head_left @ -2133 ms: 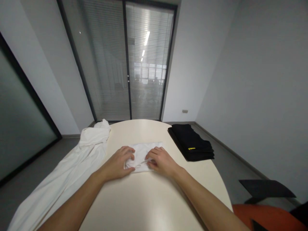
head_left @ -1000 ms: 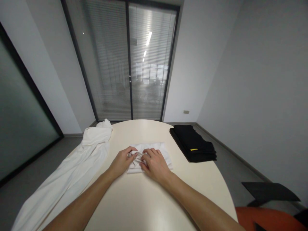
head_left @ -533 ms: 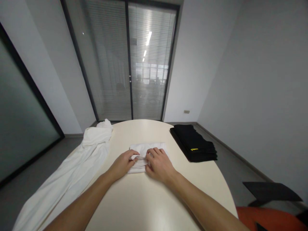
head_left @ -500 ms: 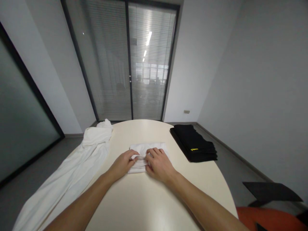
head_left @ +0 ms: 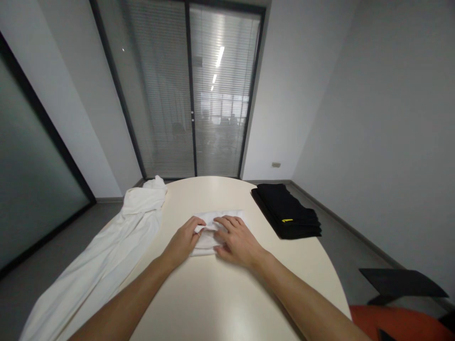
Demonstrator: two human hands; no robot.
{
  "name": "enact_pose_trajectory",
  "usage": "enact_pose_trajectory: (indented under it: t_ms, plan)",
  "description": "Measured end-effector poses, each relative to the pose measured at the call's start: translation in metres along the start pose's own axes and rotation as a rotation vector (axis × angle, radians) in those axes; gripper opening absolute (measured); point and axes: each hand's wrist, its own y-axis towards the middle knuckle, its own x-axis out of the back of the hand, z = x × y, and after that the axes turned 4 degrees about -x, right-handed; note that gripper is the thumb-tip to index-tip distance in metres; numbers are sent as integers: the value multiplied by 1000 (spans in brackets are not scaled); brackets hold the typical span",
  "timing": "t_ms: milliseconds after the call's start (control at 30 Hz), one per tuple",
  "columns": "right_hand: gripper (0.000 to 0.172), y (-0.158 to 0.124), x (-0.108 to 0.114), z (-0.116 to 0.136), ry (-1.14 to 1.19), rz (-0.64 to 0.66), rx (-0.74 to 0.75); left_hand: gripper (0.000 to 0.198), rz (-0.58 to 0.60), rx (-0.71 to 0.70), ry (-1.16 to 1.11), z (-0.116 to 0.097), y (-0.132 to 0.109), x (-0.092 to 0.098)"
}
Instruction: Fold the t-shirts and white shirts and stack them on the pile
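In the middle of the table lies a folded white garment (head_left: pixel 204 243), a small rectangle with loose layers on its near side. My left hand (head_left: pixel 183 239) pinches the garment's upper layer between thumb and fingers at the left, where the edge is lifted a little. On the right side, my right hand (head_left: pixel 238 239) rests over the garment with its thumb and fingers apart, and part of the cloth is hidden under it. What kind of garment it is cannot be told.
A long white garment (head_left: pixel 103 251) lies along the left side of the pale round table (head_left: pixel 209 298), hanging past its edge. A stack of folded black clothes (head_left: pixel 287 213) with a yellow mark sits at the right edge. An orange-red chair (head_left: pixel 398 324) stands at lower right.
My right hand's fingers have spread and shifted slightly right from the fold. My left hand still holds the layer, whose edge now stands a bit more open.
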Motion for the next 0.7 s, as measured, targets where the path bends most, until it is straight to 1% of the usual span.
enact_pose_trajectory:
  t_ms: [167,333,433,533,633,700]
  plan:
    - [22,-3,3,-7,52,49,79,22,63,8,-11,2,-2,1]
    - [24,-6,6,-20,60,41,56,29,173,-30,52,-4,-5,7]
    - [28,-9,12,-28,38,54,47,32,214,-71,113,-9,-6,8]
    - [28,-11,14,-35,17,62,24,31,217,-102,162,-13,-5,6]
    - [22,-12,11,-38,-6,45,-7,25,195,-116,227,-16,-4,4]
    - [18,-11,8,-36,-20,20,-32,27,194,-148,283,-19,-2,2]
